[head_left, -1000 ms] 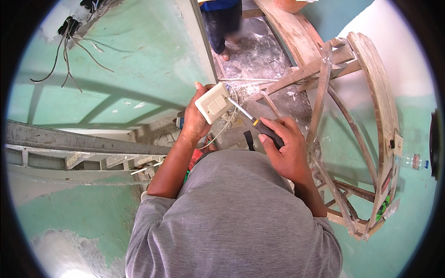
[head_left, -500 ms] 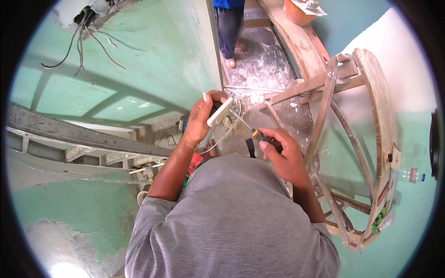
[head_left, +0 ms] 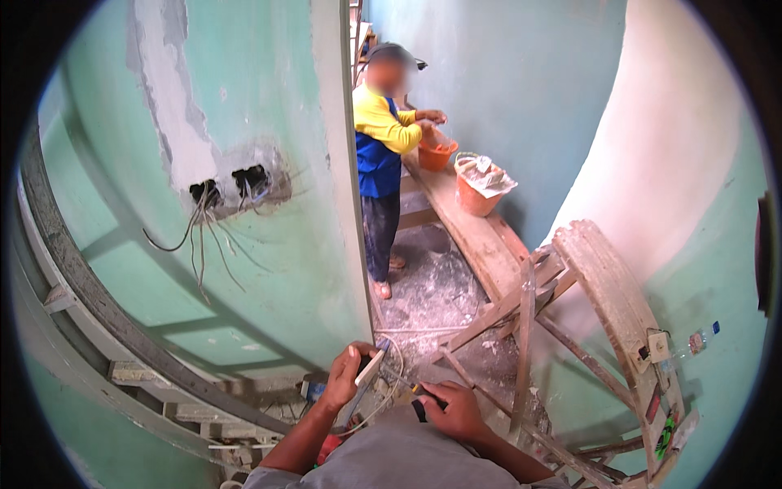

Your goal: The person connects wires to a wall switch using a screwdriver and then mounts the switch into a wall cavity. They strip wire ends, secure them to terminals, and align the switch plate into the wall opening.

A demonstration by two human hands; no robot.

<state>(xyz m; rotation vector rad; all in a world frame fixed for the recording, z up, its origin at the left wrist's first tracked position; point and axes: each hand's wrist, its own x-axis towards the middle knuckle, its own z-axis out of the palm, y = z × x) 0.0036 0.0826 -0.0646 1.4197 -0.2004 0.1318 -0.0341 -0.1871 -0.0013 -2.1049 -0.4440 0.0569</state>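
Observation:
In front of my body, my left hand (head_left: pixel 340 383) grips a white electrical wall plate (head_left: pixel 370 368), held on edge with its thin side toward me. My right hand (head_left: pixel 458 412) is closed around the dark handle of a screwdriver (head_left: pixel 400 377), which has a yellow band. The screwdriver's metal shaft points left toward the plate; whether its tip touches a screw is too small to tell. A pale cable (head_left: pixel 389 399) loops down below the plate. Ahead on the green wall, several loose wires (head_left: pixel 198 244) hang from two rough box holes (head_left: pixel 251 181).
A ladder (head_left: pixel 81 277) leans along the left. At right stands a wooden trestle (head_left: pixel 603 285) with a plastic bottle (head_left: pixel 696 341) on it. Beyond the wall's edge, a co-worker (head_left: pixel 380 175) reaches into an orange bucket (head_left: pixel 437 156) on a plank (head_left: pixel 456 220), near a second bucket (head_left: pixel 475 198).
My view has tilted up, bringing the wall holes and the co-worker's upper body into sight. Both hands sit lower in the picture, still holding the plate and screwdriver.

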